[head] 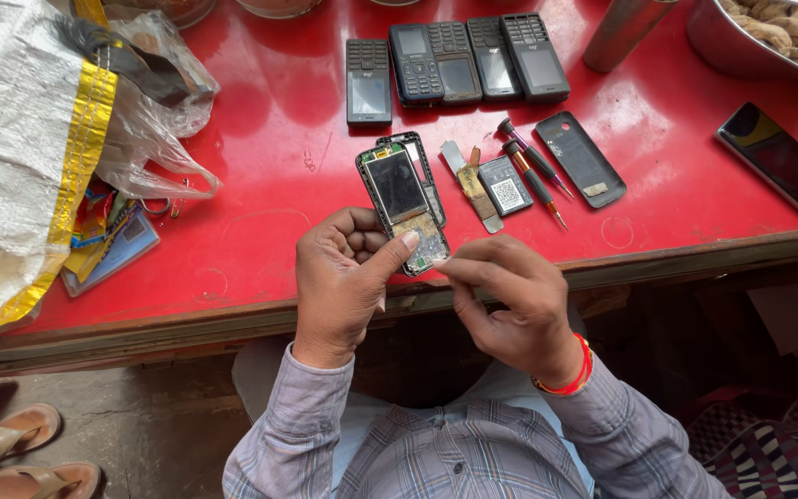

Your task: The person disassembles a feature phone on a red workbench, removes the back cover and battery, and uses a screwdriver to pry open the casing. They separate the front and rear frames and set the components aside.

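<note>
1. We see the left hand (339,277) clamped on an opened keypad phone (403,205), thumb pressed on its lower front, fingers curled behind; phone held tilted just above the near edge of the red table (270,185)
2. Phone is stripped: bare screen and exposed board at the bottom, with a loose dark frame (425,171) right behind it, touching
3. Right hand (510,300): fingers pinched together, fingertip touching the phone's lower corner; we cannot tell if anything small is held in the pinch. Red band on that wrist
4. Just beyond the phone on the table: a flat metal pry tool (471,189), a small battery (506,185), two screwdrivers (536,171) lying side by side, a black back cover (582,159)
5. Further back, a row of five keypad phones (454,63), face up, packed close
6. Far right: a black smartphone (791,164), near the table edge
7. Left: a woven sack (11,157), a clear plastic bag (154,120) beside it
8. Top right: a metal bowl (727,46), a metal cup (622,32)
</note>
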Tool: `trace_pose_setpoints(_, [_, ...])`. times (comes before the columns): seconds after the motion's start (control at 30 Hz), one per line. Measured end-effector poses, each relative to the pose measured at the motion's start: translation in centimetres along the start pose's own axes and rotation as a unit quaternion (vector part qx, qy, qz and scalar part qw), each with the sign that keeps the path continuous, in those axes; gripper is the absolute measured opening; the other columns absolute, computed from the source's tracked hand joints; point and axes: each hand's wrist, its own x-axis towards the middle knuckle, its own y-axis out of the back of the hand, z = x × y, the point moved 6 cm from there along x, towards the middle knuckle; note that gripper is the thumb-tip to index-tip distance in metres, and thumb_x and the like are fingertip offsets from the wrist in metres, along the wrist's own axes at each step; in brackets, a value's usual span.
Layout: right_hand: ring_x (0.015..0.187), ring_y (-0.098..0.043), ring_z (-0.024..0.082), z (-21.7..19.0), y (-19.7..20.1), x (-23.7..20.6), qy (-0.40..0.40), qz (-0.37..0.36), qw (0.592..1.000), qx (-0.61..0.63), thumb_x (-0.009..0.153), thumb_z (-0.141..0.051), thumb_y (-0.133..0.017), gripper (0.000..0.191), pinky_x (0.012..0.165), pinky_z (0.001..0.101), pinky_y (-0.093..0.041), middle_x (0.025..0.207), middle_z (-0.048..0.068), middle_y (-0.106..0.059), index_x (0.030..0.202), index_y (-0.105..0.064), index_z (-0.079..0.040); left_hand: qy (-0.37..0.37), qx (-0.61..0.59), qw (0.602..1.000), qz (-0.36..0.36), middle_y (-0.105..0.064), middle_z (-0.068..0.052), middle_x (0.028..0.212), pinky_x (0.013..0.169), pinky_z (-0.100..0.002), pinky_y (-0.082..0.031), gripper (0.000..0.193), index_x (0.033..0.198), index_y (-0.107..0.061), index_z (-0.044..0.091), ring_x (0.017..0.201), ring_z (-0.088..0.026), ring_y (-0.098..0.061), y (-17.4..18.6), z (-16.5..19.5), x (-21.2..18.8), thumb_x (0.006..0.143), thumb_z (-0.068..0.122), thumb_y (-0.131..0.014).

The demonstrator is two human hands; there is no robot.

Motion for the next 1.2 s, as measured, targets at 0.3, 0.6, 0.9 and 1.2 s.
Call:
trace_pose_setpoints(0.3, [0.087, -0.066, 0.028, -2.5, -2.1, 0.6, 0.134, -0.022, 0.987, -0.091, 0.076, 0.001, -0.074, 0.042, 0.074, 0.0401, -0.055, 0.103, 0.011, -0.066, 0.118, -0.071, 0.001, 0.009, -0.003, 1.000, 0.007, -0.073, -0.009, 0.077, 0.034, -0.017, -0.039, 0.020, 0.099, -0.068, -0.007, 0.051, -0.003, -0.059, 1.7, 0.0, -0.2, 0.085, 0.003, -0.078])
trace_pose_setpoints(0.6, [0.090, -0.065, 0.027, -0.6, 1.4, 0.4, 0.150, -0.052, 0.985, -0.073, 0.083, -0.004, -0.072, 0.035, 0.076, 0.0402, -0.054, 0.107, 0.011, -0.064, 0.117, -0.070, 0.004, 0.010, 0.002, 0.999, 0.032, -0.071, -0.010, 0.080, 0.037, -0.017, -0.036, 0.025, 0.104, -0.066, -0.008, 0.048, -0.004, -0.052, -1.9, 0.4, -0.2, 0.085, 0.001, -0.077])
trace_pose_setpoints(0.9, [0.093, -0.064, 0.020, 7.9, 10.7, -1.7, -0.270, 0.213, 0.812, 0.472, 0.102, -0.017, -0.064, 0.055, 0.080, 0.0318, -0.054, 0.116, 0.018, -0.070, 0.151, -0.050, 0.001, -0.015, 0.005, 0.999, 0.035, -0.074, -0.014, 0.086, 0.042, -0.019, -0.048, 0.021, 0.104, -0.065, -0.008, 0.060, -0.008, -0.063, -4.4, 0.8, -1.4, 0.086, -0.003, -0.074])
trace_pose_setpoints(1.2, [0.106, -0.068, 0.021, 7.7, 14.7, 0.0, -0.173, 0.095, 0.978, -0.070, 0.097, -0.015, -0.074, 0.036, 0.087, 0.0341, -0.057, 0.121, 0.015, -0.069, 0.131, -0.067, -0.004, -0.030, -0.016, 0.999, 0.024, -0.073, -0.015, 0.086, 0.042, -0.020, -0.049, 0.022, 0.105, -0.066, -0.008, 0.059, -0.009, -0.062, -3.4, 0.7, -1.3, 0.086, -0.002, -0.074])
